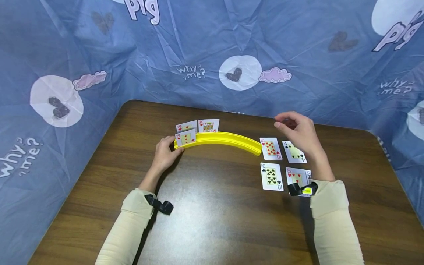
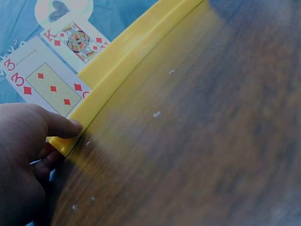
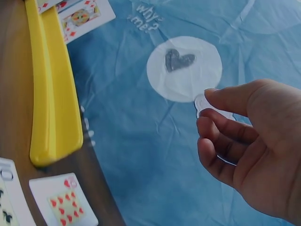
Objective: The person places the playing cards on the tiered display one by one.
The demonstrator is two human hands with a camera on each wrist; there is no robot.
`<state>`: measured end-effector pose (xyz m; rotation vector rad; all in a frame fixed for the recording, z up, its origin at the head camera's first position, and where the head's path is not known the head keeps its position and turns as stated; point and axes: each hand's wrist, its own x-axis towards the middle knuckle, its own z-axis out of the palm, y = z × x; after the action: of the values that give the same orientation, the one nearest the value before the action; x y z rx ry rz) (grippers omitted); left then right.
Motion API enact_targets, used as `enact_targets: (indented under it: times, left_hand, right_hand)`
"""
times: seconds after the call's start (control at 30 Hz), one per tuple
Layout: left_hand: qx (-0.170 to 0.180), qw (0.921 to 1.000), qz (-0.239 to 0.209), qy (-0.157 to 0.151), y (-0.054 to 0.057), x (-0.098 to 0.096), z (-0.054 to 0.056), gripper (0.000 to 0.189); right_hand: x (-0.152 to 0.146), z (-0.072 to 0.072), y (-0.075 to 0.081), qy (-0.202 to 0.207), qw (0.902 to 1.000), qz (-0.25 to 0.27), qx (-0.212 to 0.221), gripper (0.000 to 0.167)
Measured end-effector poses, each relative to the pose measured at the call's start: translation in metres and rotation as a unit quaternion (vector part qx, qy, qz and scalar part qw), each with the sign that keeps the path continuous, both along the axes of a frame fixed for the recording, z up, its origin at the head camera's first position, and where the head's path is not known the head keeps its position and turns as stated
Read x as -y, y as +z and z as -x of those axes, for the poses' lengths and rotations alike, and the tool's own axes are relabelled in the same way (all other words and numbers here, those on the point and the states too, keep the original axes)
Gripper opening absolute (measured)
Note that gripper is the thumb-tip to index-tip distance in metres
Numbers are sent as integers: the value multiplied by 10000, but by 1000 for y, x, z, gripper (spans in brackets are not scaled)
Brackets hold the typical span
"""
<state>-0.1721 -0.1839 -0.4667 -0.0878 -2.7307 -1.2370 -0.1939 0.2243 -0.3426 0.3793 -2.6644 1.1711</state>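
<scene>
A curved yellow card holder [image 1: 232,139] lies across the table, and my left hand [image 1: 166,154] grips its left end between thumb and fingers. Upright in the holder beside that hand stand a three of diamonds [image 1: 186,138], a three of hearts [image 1: 185,126] partly behind it, and a king of diamonds [image 1: 208,126]. My right hand [image 1: 299,134] is raised above the loose cards at the right, fingers loosely bent, thumb and index finger apart. Nothing shows between them in the right wrist view. Below that hand is a four of spades [image 1: 292,152], partly covered by it.
Face up near the holder's right end lie a ten of hearts [image 1: 271,148] and a ten of clubs [image 1: 272,176]. A five of hearts [image 1: 296,174] overlaps a card marked 2 [image 1: 308,173], partly behind the right wrist camera. A printed blue cloth [image 1: 198,44] hangs behind the brown table [image 1: 212,206].
</scene>
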Motion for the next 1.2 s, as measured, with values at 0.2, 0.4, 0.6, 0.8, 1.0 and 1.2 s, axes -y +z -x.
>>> enact_targets:
  times: [0.2,0.4,0.6,0.8,1.0,1.2]
  left_hand:
    - [-6,10000,4,-5,0,0,-1,29]
    - [-18,10000,-72,-3,0,0,0,31]
    - [-63,10000,-55,-26,0,0,0,31]
    - [-30,10000,-43,-31,-1,1,1,30]
    - [-40,10000,-61,-13,0,0,1,28]
    - [-23,10000,-42,-14,1,0,-1,29]
  right_hand:
    - [-18,-11,-7,-236,9996,-81,163,22]
    - [-34,-19,-16,-444,9986,-276,61,20]
    - [-49,-27,-22,-685,9973,-250,73,19]
    - [-61,-37,-26,-800,9963,-211,228,21]
    - [-73,-46,-34,-837,9954,-426,196,21]
    - [-87,-58,-44,-958,9922,-679,424,22]
